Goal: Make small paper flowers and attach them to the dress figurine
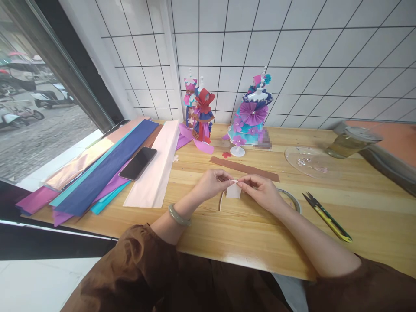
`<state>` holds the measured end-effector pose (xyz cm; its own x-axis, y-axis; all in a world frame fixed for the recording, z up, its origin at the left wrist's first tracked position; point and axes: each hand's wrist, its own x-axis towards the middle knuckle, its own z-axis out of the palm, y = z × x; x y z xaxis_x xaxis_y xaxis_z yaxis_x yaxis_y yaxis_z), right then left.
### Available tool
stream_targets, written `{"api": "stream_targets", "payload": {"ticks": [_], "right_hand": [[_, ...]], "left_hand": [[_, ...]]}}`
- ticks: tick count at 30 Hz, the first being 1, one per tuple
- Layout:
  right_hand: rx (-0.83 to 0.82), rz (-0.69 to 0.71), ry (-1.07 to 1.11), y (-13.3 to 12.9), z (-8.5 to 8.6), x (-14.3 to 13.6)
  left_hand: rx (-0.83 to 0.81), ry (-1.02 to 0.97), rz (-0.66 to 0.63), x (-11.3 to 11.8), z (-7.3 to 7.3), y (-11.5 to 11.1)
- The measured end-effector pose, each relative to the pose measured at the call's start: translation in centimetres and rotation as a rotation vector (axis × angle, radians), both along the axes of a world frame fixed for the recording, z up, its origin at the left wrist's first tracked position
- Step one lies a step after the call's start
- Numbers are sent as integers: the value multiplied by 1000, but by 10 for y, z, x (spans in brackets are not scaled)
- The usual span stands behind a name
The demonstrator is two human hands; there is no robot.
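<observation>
My left hand and my right hand meet above the middle of the wooden table. Both pinch the top edge of a small pale pink piece of paper, which hangs down between them. A greenish bangle circles my left wrist. Partly covered by my right hand lies a roll of tape, with a thin strip showing below my left hand. Just beyond my hands is a long brown paper strip. Yellow-and-black thread snips lie to the right of my right forearm.
Folded coloured paper and a phone lie at left. Small mannequins in paper dresses stand by the tiled wall, near a red paper flower. At right are a clear plate holding small beads and a lidded cup.
</observation>
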<state>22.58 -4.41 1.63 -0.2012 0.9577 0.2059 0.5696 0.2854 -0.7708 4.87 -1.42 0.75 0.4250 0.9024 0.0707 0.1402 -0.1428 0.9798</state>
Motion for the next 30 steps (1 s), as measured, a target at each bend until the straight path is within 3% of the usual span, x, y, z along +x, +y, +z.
{"api": "stream_targets", "payload": {"ticks": [5, 12, 30], "right_hand": [[-29, 78, 69, 0, -2, 0], [-17, 51, 33, -1, -4, -2], [-163, 54, 211, 1, -2, -1]], "left_hand": [[-27, -8, -20, 1, -5, 1], [-42, -38, -47, 1, -11, 3], [-130, -146, -39, 3, -4, 1]]}}
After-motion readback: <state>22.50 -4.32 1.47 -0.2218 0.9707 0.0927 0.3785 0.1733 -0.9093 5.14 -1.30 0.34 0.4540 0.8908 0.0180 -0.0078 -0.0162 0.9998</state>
